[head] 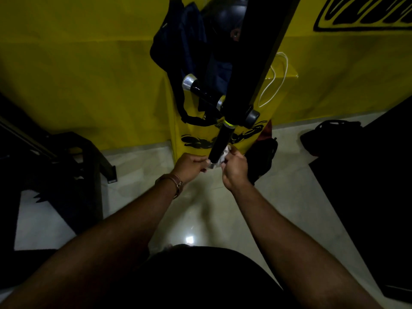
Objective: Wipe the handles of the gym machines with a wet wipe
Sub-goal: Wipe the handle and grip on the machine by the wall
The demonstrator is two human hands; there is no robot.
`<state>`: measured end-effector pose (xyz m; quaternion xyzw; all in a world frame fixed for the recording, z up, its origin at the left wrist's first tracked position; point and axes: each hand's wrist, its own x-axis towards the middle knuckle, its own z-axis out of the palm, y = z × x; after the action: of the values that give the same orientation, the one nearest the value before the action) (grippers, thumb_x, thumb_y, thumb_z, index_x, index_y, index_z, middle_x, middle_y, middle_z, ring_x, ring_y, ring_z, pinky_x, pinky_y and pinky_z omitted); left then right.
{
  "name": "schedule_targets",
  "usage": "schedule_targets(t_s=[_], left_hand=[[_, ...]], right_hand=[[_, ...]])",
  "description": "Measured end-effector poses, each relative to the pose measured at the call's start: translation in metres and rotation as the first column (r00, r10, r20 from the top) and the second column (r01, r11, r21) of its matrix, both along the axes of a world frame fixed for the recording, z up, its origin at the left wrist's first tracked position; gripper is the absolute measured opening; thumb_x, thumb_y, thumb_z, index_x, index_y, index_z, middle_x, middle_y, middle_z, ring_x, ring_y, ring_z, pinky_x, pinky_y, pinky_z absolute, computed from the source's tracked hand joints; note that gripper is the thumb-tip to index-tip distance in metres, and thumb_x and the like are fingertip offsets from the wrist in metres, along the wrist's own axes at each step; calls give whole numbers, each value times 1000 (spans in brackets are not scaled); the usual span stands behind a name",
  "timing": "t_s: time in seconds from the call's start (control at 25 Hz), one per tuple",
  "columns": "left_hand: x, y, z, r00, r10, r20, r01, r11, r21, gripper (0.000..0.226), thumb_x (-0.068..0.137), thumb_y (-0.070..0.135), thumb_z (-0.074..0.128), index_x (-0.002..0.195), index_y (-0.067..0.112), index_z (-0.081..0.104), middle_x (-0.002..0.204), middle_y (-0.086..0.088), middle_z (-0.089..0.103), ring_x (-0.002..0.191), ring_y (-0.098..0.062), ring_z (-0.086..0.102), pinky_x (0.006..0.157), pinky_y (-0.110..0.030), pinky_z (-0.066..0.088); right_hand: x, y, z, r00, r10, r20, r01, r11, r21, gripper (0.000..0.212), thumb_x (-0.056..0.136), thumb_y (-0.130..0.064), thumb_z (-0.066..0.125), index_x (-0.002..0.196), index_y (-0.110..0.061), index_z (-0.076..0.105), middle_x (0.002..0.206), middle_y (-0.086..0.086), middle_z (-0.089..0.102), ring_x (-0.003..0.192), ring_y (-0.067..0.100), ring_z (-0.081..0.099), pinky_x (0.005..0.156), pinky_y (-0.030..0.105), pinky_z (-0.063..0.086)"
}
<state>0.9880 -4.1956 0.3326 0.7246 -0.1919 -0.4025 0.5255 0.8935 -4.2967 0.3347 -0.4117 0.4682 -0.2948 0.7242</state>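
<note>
You are working at the low end of 1 black handle (219,143) that hangs down from the machine's dark arm (263,41). Your right hand (234,169) pinches the white wet wipe (225,153) against the right side of this handle, near its silver end cap. Your left hand (189,165) has its fingers curled at that end cap, and it looks like it steadies the handle. I think this handle is only part done, since the wipe sits at the bottom end. The other handle (201,90), up and to the left, has no wipe on it, so it likely waits for you.
</note>
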Motion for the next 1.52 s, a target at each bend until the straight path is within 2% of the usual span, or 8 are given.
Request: schedule_targets(t_s=[0.32,0.48,0.6,0.72,1.0,1.12,1.28,1.52], left_hand=[[3,-1,-9,952,-13,304,17,1000,-10,21,83,3,73,104,0,74,90,-8,72,84,-14,66,71,-15,52],[2,-3,0,997,74,-15,-76,993,-87,18,86,0,60,78,6,74,73,-4,69,74,-13,63,68,-26,52],[-6,-4,5,818,237,-524,-322,944,-76,21,94,8,50,78,9,63,71,-5,65,72,-14,60,59,-22,49],[-3,-2,0,608,282,-742,-402,916,18,35,100,32,42,98,3,62,90,-13,69,88,-23,63,72,-32,49],[1,1,-1,575,245,-781,-377,926,13,56,101,41,40,129,-6,53,125,-21,58,117,-29,54,96,-38,43],[-6,-2,1,588,280,-759,-406,914,22,38,100,27,47,120,-3,57,121,-20,61,107,-28,61,89,-33,49],[-19,-5,1,673,340,-657,-406,912,56,14,95,1,54,104,1,64,100,-15,68,90,-21,65,80,-26,54],[-22,-9,5,742,394,-542,-404,909,107,9,92,-3,57,94,0,65,74,-10,73,62,-16,71,65,-22,58]], right_hand=[[-19,76,-9,967,-17,-256,-56,960,-275,20,87,-2,63,99,-12,77,86,-3,74,80,10,68,75,24,53],[-15,44,18,923,41,-383,-384,153,-910,26,80,1,52,94,-2,73,96,9,70,95,20,64,80,26,51],[-4,31,14,573,-373,-729,-802,-436,-408,30,86,-14,46,95,-2,71,95,16,67,104,36,60,97,46,42],[4,51,16,141,-606,-783,-925,-362,114,34,94,-29,48,110,-7,69,105,15,68,116,40,54,117,60,8],[-45,19,-4,644,-292,-707,-683,-636,-360,29,91,-7,43,94,-4,72,105,16,67,118,33,57,113,55,29],[-76,6,-16,706,-133,-695,-690,-348,-634,34,87,-7,44,105,-6,73,113,10,70,114,27,62,99,40,46],[-52,-6,-15,960,84,-266,-145,965,-219,16,89,-9,61,88,-16,76,79,5,70,72,18,62,66,25,46],[12,-16,-3,921,361,151,-389,880,271,44,101,-21,35,89,6,68,92,20,70,87,29,66,94,43,49]])
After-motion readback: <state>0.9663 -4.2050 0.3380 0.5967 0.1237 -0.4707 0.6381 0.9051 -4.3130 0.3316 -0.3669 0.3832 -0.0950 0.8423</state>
